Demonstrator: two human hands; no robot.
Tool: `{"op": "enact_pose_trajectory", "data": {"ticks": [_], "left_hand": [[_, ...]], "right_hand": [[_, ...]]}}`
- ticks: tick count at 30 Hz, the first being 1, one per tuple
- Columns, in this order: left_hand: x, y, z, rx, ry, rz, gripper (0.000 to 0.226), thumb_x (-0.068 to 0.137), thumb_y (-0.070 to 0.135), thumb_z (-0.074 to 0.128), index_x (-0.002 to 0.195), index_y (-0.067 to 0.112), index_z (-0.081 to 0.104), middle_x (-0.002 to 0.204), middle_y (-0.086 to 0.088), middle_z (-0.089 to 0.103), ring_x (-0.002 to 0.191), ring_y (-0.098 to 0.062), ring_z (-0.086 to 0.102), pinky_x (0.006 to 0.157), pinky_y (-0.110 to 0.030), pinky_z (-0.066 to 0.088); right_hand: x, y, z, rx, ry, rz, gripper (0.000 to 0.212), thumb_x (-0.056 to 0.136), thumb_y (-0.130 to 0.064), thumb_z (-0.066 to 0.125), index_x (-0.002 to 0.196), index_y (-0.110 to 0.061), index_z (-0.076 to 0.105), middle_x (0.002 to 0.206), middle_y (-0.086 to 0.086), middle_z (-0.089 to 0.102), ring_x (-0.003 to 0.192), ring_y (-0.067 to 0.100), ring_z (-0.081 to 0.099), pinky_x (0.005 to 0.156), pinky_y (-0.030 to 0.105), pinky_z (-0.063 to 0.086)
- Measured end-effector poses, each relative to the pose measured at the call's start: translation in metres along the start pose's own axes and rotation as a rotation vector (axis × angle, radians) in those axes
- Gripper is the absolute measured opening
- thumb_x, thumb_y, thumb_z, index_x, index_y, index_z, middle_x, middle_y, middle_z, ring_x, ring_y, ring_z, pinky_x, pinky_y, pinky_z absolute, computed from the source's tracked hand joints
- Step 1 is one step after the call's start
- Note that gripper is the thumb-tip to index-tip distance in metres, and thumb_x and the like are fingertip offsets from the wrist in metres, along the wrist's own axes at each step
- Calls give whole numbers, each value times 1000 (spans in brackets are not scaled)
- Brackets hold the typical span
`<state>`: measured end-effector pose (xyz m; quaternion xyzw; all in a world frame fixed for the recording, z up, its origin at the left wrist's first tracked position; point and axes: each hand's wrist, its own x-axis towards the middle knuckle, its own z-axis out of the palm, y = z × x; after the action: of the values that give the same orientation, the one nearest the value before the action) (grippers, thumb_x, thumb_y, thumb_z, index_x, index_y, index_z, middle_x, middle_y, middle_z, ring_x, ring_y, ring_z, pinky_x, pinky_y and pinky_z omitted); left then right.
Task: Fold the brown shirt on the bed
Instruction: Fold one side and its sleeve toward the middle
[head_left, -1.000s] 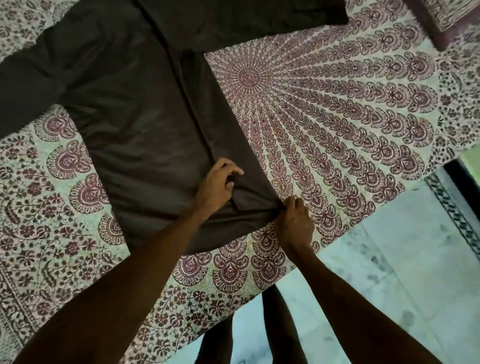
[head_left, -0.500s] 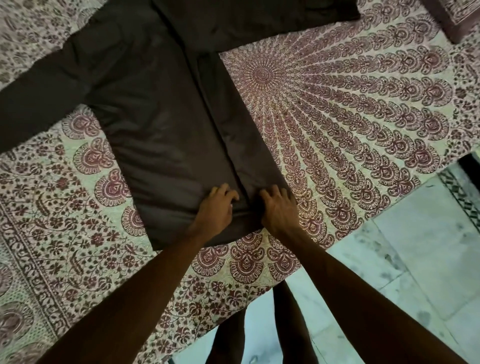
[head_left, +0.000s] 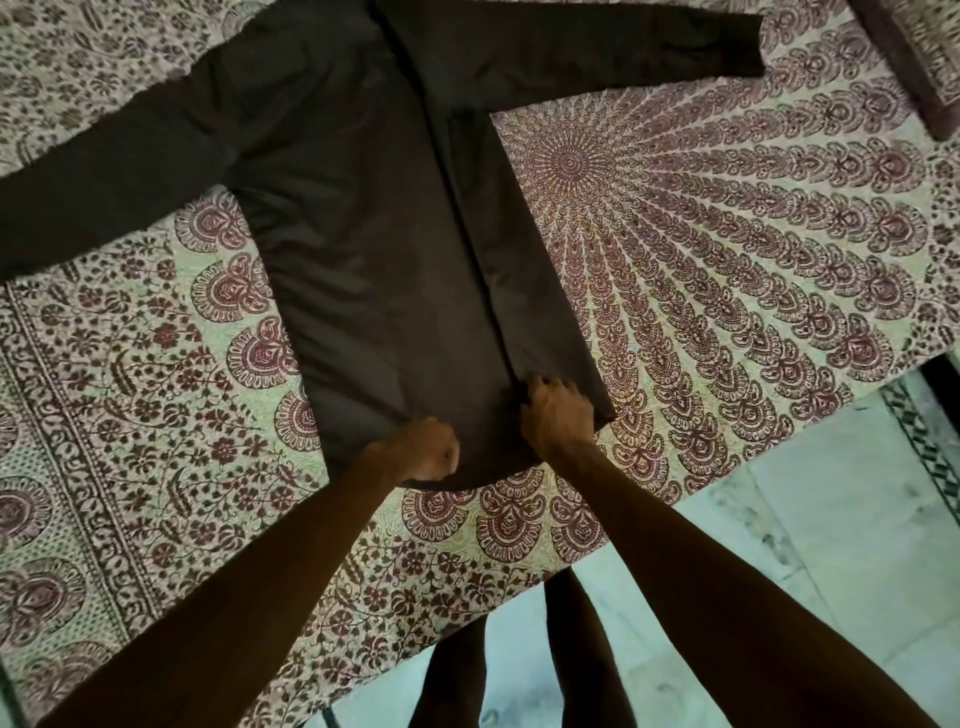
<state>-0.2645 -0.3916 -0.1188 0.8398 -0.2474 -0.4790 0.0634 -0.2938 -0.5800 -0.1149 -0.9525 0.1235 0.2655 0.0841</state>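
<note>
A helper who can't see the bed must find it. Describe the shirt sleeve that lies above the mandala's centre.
Start at the bed's printed sheet, where the brown shirt lies spread flat. From its shoulder, the sleeve stretches toward the upper right, above the mandala centre. Unlike the other sleeve, which runs off the left edge, its cuff end is in full view.

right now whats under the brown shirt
The brown shirt lies spread on the patterned bedspread, which shows all round it. The part directly beneath is covered by the cloth, so nothing there can be seen. The left hand and right hand grip its lower hem.
</note>
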Motion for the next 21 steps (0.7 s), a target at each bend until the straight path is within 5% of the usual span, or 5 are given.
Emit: {"op": "enact_pose_trajectory", "data": {"ticks": [5, 9, 13, 17, 21], "left_hand": [[-19, -14, 3, -62, -101, -68, 20, 91, 19, 53, 101, 16, 70, 107, -2, 70, 96, -18, 65, 82, -30, 50], [-33, -46, 10, -76, 240, -150, 18, 87, 39, 59, 93, 22, 63, 104, 1, 65, 99, -21, 61, 84, -33, 49], [-52, -70, 33, 52, 481, -293, 42, 87, 37, 62, 121, 17, 48, 130, -7, 43, 120, -28, 44, 96, -46, 43], [-65, -72, 55, -548, 766, -669, 54, 85, 18, 69, 128, 6, 40, 135, -23, 38, 121, -41, 43, 92, -53, 49], [-71, -72, 61, -807, 733, -732, 40, 84, 5, 67, 116, -3, 45, 111, -26, 62, 99, -41, 62, 74, -40, 48]], "right_hand": [[-7, -1, 3, -65, 23, -2, 34, 84, -15, 54, 118, -12, 55, 113, 11, 64, 105, 34, 59, 84, 40, 48], [-19, -8, 18, -159, 145, -70, 35, 70, -9, 63, 105, -8, 59, 96, 14, 62, 86, 36, 60, 71, 41, 49], [-25, -29, 24, -130, 109, -207, 39, 70, -10, 64, 108, -13, 56, 103, 13, 57, 94, 36, 56, 76, 44, 47], [-27, -51, 30, -114, 6, -183, 45, 79, -18, 63, 121, -15, 50, 118, 13, 50, 110, 35, 49, 86, 46, 46], [-26, -59, 29, -113, 17, -128, 39, 83, -17, 58, 120, -12, 48, 119, 14, 49, 110, 35, 49, 84, 45, 47]]}}
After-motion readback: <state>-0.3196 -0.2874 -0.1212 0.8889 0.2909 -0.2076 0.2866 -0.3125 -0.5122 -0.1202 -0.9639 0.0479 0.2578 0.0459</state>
